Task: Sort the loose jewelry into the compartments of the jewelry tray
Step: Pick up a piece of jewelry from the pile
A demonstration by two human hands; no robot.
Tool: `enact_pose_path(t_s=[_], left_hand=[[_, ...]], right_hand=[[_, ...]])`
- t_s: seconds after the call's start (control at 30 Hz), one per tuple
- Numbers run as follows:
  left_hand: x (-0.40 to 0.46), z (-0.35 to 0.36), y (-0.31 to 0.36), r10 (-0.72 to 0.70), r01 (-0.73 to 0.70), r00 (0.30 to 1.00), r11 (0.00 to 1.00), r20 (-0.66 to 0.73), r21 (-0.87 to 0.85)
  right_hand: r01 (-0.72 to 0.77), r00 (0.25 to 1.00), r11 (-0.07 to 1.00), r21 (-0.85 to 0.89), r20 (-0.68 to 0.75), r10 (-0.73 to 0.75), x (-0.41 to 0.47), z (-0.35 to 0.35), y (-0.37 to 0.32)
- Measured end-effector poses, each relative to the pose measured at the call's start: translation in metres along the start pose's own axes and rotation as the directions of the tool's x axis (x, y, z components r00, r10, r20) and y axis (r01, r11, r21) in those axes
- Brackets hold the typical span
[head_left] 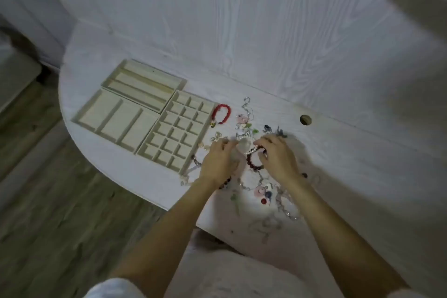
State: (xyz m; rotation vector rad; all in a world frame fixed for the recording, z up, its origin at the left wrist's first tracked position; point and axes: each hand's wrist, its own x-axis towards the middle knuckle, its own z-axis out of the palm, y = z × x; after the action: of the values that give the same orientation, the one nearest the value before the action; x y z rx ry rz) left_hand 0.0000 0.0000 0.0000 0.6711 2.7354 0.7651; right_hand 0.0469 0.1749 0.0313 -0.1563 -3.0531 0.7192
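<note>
Resting amid scattered loose bead-and-chain jewelry (261, 184) on white wood-grain table (338, 152): left hand (219, 162), fingers curled, contents unclear; right hand (278, 157) pinching dark maroon beaded bracelet (254, 159). Beige multi-compartment jewelry tray (176, 130) at ten o'clock, red beaded bracelet (221, 113) just beside.

Hands (219, 161) amid loose jewelry (244, 126)

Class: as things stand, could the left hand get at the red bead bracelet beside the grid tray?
Probably yes: the red bead bracelet lies uncovered beyond the left hand, nothing between them.
</note>
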Motion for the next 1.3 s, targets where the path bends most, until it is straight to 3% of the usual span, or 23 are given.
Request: enact_pose_path(t_s=[0.07, 0.17, 0.3, 0.37, 0.43, 0.53, 0.67, 0.73, 0.8, 0.87, 0.97, 1.1, 1.23, 1.3], left_hand=[[0.012, 0.003, 0.004, 0.050, -0.053, 0.998, 0.995, 0.037, 0.080], [0.025, 0.011, 0.007, 0.054, -0.047, 0.998, 0.987, -0.041, 0.151], [0.027, 0.008, 0.001, 0.138, -0.117, 0.982, 0.981, -0.133, 0.154], [0.029, 0.000, 0.003, 0.155, -0.154, 0.969, 0.988, -0.194, 0.024], [0.028, -0.019, 0.017, 0.070, -0.127, 0.976, 0.952, -0.208, -0.277], [0.019, -0.058, 0.044, -0.121, 0.048, 0.992, 0.659, -0.043, -0.751], [0.000, -0.087, 0.045, -0.164, 0.122, 0.985, 0.412, 0.058, -0.903], [-0.014, -0.091, 0.030, -0.230, 0.199, 0.963, 0.260, 0.139, -0.945], [-0.033, -0.098, 0.010, -0.307, 0.229, 0.937, 0.186, 0.165, -0.955], [-0.050, -0.105, -0.009, -0.360, 0.197, 0.927, 0.242, 0.100, -0.950], [-0.066, -0.122, -0.048, -0.441, 0.147, 0.893, 0.468, -0.086, -0.871], [-0.057, -0.154, -0.112, -0.445, 0.206, 0.856, 0.761, -0.264, -0.616], [-0.028, -0.172, -0.161, -0.480, 0.352, 0.845, 0.831, -0.236, -0.430], [-0.017, -0.173, -0.172, -0.433, 0.346, 0.877, 0.869, -0.207, -0.354]], right_hand=[[0.020, 0.999, 0.997, -0.077, 0.036, -0.017, 0.013, 0.004, 0.003], [0.090, 0.988, 0.972, -0.218, 0.143, -0.060, 0.025, 0.010, 0.008], [0.158, 0.987, 0.968, -0.194, 0.020, -0.157, 0.032, -0.003, 0.013], [0.179, 0.979, 0.978, -0.106, -0.078, -0.187, 0.032, -0.020, 0.008], [0.129, 0.982, 0.991, 0.033, -0.141, -0.123, 0.030, -0.041, -0.003], [0.055, 0.986, 0.961, 0.270, -0.167, -0.010, 0.022, -0.063, -0.025], [-0.008, 0.992, 0.844, 0.537, -0.101, 0.074, 0.014, -0.068, -0.054], [-0.130, 0.989, 0.709, 0.693, 0.042, 0.140, 0.015, -0.057, -0.064], [-0.272, 0.962, 0.578, 0.769, 0.201, 0.185, 0.020, -0.037, -0.079], [-0.325, 0.946, 0.527, 0.786, 0.273, 0.176, 0.024, -0.017, -0.097], [-0.297, 0.950, 0.515, 0.804, 0.305, 0.071, 0.041, 0.010, -0.143], [-0.219, 0.947, 0.621, 0.752, 0.318, -0.051, 0.088, 0.046, -0.207], [-0.157, 0.959, 0.764, 0.625, 0.280, -0.032, 0.134, 0.088, -0.238], [-0.137, 0.964, 0.828, 0.544, 0.267, -0.016, 0.148, 0.101, -0.243]])
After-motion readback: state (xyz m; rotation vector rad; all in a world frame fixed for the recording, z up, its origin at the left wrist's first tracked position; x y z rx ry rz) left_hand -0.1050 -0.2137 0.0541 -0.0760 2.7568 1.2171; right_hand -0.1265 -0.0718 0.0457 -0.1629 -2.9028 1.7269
